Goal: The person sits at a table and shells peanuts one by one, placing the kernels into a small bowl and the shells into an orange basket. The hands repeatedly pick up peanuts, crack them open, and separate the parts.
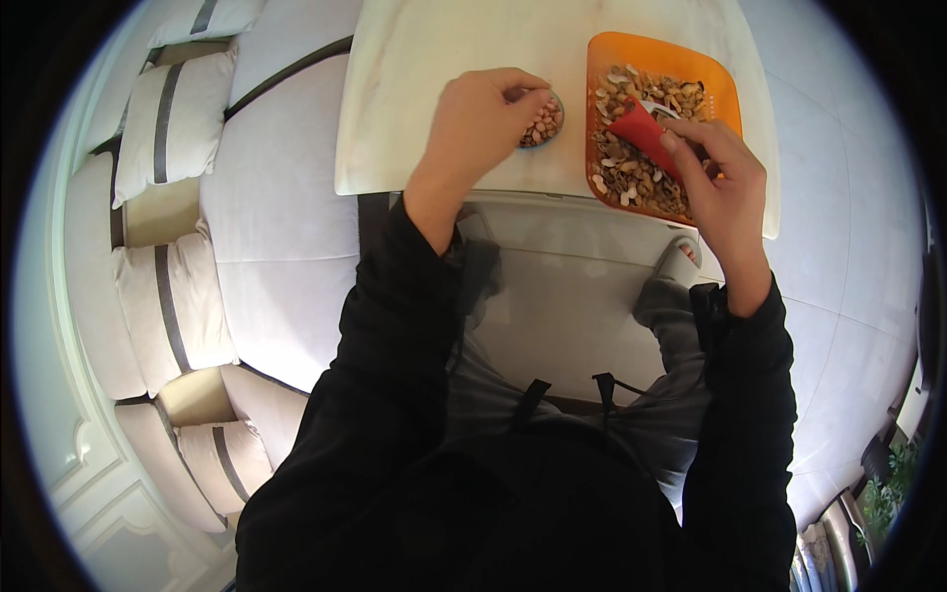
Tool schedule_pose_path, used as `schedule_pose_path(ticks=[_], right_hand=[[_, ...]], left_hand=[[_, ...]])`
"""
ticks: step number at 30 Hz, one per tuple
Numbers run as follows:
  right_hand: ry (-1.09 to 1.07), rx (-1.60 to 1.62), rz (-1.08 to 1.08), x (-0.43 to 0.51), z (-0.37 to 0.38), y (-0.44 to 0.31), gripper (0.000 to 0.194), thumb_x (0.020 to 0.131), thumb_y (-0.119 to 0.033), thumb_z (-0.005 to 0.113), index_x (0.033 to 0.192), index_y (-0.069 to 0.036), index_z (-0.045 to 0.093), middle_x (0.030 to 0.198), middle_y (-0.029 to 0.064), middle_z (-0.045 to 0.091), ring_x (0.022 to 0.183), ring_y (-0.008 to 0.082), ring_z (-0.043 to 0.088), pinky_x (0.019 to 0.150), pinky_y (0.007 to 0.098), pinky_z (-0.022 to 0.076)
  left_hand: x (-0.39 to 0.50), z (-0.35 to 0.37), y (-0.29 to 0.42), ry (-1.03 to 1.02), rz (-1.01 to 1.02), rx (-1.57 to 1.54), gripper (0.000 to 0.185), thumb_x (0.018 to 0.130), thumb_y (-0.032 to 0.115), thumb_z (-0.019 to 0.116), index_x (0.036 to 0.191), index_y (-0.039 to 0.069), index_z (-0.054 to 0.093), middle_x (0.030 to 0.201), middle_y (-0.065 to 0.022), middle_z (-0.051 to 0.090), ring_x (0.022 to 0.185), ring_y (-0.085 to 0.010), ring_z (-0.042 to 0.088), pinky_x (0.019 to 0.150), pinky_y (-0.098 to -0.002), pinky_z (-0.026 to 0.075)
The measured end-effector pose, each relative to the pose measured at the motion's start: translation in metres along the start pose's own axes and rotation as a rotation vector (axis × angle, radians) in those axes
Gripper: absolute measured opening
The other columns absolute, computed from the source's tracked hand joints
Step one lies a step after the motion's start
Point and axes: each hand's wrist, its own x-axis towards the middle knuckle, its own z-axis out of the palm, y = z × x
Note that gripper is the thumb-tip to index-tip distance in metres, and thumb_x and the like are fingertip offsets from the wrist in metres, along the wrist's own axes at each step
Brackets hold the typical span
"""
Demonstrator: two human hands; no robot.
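My left hand (481,122) hovers at a small round bowl (562,126) with a blue-green rim. Its thumb and forefinger come together over the near-left side of the bowl, and whether a kernel is between them cannot be made out. Shelled peanut kernels (541,127) fill the bowl, partly covered by the hand. In my right hand (721,170) is a red-handled sheller-like tool (642,132) with a pale metal part, held over an orange plastic basket (666,50). Unshelled peanuts and broken shells (629,166) lie in the basket, below and around the tool.
Bowl and basket stand on a pale marble-look table (473,33), the basket by its right edge. A light sofa (281,163) with striped cushions (169,118) runs along the left. Tiled floor (814,185) lies to the right, and a slippered foot (684,255) is under the table's near edge.
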Motion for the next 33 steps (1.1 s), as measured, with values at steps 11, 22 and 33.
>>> schedule_pose_path(ticks=[11,22,33], right_hand=[[0.043,-0.246,0.069,0.010,-0.009,0.032,0.017,0.095,-0.019,0.077,0.109,-0.010,0.078,0.091,0.0081,0.076,0.077,0.0220,0.071,0.072,0.0329,0.0559],[-0.354,-0.122,0.102,0.010,-0.034,0.019,0.014,0.093,-0.007,0.070,0.106,-0.006,0.076,0.091,0.0146,0.075,0.083,0.0285,0.073,0.074,0.0361,0.0560],[-0.619,-0.532,-0.093,0.009,-0.024,0.030,0.016,0.076,0.002,0.065,0.086,-0.005,0.076,0.079,0.0151,0.072,0.079,0.0373,0.068,0.076,0.0437,0.0523]], left_hand=[[-0.007,-0.003,-0.003,0.095,0.030,0.455,0.026,0.093,0.030,0.068,0.113,0.018,0.080,0.090,-0.0062,0.080,0.082,-0.0282,0.076,0.077,-0.0403,0.058],[-0.015,0.030,0.014,0.104,0.259,0.138,0.021,0.097,0.025,0.069,0.113,0.017,0.079,0.078,-0.0040,0.075,0.067,-0.0223,0.070,0.064,-0.0357,0.054],[-0.013,0.041,0.013,0.108,0.421,0.161,0.016,0.096,0.024,0.070,0.102,0.015,0.081,0.085,-0.0038,0.077,0.070,-0.0232,0.071,0.067,-0.0373,0.053]])
